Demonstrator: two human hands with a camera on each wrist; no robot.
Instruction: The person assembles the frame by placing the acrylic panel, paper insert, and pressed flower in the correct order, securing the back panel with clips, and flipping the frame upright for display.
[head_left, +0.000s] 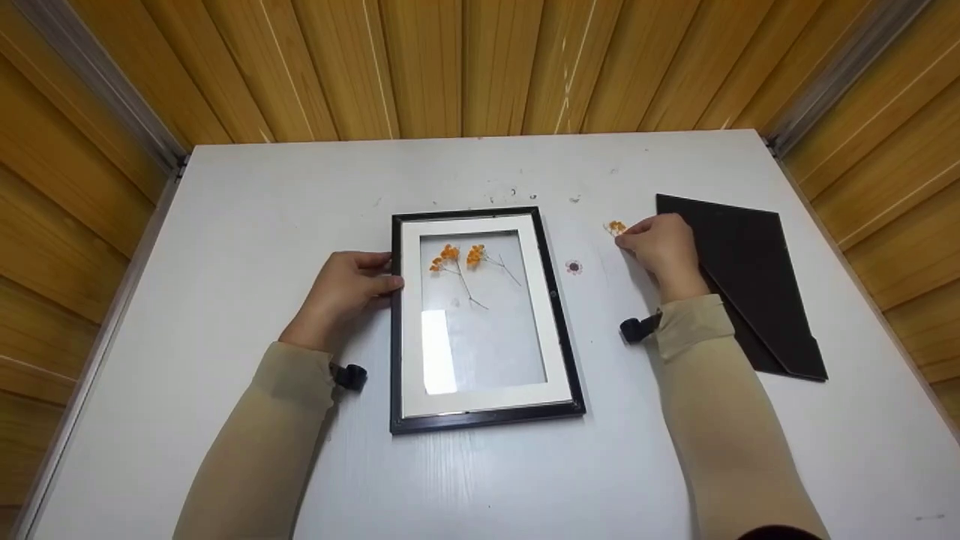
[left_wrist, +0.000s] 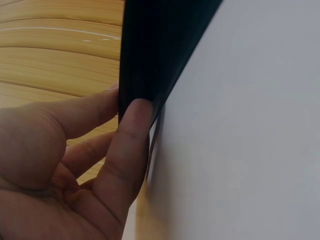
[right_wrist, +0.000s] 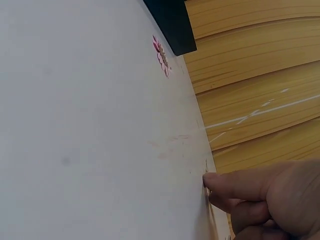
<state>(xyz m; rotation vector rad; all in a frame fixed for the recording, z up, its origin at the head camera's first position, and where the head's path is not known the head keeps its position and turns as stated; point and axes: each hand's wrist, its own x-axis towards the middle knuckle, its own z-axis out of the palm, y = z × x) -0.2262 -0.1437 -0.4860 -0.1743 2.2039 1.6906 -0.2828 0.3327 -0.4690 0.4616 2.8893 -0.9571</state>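
A black picture frame with a white inner mat lies near the middle of the white table. Under or on its clear pane show two dried orange flower sprigs, side by side in the upper part. My left hand grips the frame's left edge between thumb and fingers, seen closely in the left wrist view. To the right of the frame, my right hand pinches a small orange dried flower at the table surface. In the right wrist view the fingertips mostly hide that flower.
A small pink and white pressed flower lies on the table between the frame and my right hand. Dark flat boards overlap at the right, partly under my right forearm. Yellow wood-grain panels stand behind the white table.
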